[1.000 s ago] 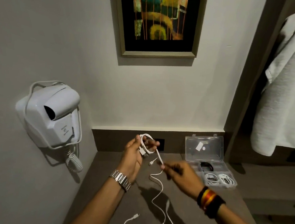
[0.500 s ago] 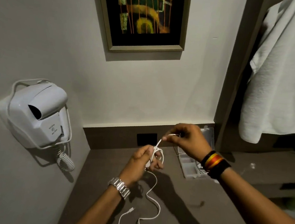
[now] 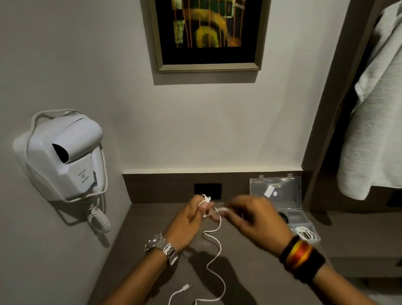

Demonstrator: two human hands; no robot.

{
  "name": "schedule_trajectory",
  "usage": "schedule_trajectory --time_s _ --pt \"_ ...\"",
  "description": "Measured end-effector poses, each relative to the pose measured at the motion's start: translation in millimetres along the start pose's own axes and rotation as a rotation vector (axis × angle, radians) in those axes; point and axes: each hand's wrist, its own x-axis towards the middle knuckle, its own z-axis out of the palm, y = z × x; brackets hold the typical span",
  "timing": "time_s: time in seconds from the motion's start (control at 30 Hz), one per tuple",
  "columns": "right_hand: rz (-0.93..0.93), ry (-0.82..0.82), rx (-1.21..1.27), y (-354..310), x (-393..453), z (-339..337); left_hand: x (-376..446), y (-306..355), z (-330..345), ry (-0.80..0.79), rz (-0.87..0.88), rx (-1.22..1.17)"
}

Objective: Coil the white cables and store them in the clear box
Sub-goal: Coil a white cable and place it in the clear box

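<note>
- Corner of pale walls; framed painting (image 3: 206,25) on the back wall, white wall hair dryer (image 3: 62,156) on the left wall, pale cloth (image 3: 391,100) hanging at right.
- Brown tabletop (image 3: 256,289) with dark backsplash.
- Clear box (image 3: 280,202) at back right, lid up, coiled white cables inside.
- Left hand (image 3: 187,221) closed on coiled loops of white cable (image 3: 213,256).
- Right hand (image 3: 254,221) blurred, pinching the strand beside the loops.
- Cable tail trails across the tabletop.

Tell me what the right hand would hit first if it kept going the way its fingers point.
The right hand points left toward the left hand; it would first meet that hand and its coiled white cable. Depth looks similar, though motion blur leaves doubt.
</note>
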Motion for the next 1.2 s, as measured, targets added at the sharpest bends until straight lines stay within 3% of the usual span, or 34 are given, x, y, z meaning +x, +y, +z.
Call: schedule_trajectory --time_s 0.07,0.17,0.27,0.4,0.47,0.53,0.63,0.7,0.8,0.87,0.97,1.07,1.2 --pt "0.014 0.113 0.051 9.1 14.6 -16.0 -8.8 6.5 5.2 -0.102 0.023 -0.036" --pt "0.148 0.195 0.218 33.4 28.7 -13.9 -9.9 19.9 7.3 -0.188 -0.06 -0.476" --pt "0.315 0.114 0.323 46.2 19.7 13.5 -0.6 32.0 2.1 -0.089 -0.144 -1.012" --pt "0.293 -0.137 0.234 31.7 -10.7 54.2 22.3 22.9 -11.8 0.185 -0.23 -1.407" --pt "0.224 -0.179 0.19 21.3 -17.7 63.6 29.2 10.9 -10.6 0.263 -0.237 -1.244" --pt "0.119 -0.189 0.081 10.0 -14.5 61.8 25.1 2.2 -2.7 0.275 -0.21 -0.814" --pt "-0.015 -0.165 -0.108 -0.5 -3.2 40.5 9.6 -5.2 8.8 0.226 -0.064 -0.211" --pt "-0.085 -0.088 -0.204 -1.0 2.7 19.6 2.6 -2.1 9.1 0.168 0.0 -0.049" --pt "-0.172 0.041 -0.264 7.9 13.7 -9.1 -7.1 10.7 1.4 -0.017 0.014 -0.058" --pt "-0.206 0.062 -0.243 20.5 21.1 -16.9 -11.0 19.2 -3.2 -0.187 -0.004 -0.257" --pt "-0.052 0.005 0.19 31.9 27.7 -11.6 -11.4 24.4 -7.4 -0.299 -0.019 -0.595" --pt "0.1 0.032 0.63 33.0 26.2 2.8 -8.1 31.1 -9.9 -0.269 -0.019 -0.75" --pt "0.196 0.078 0.844 32.6 24.1 17.2 -1.7 29.9 -7.9 -0.079 0.027 -0.383"
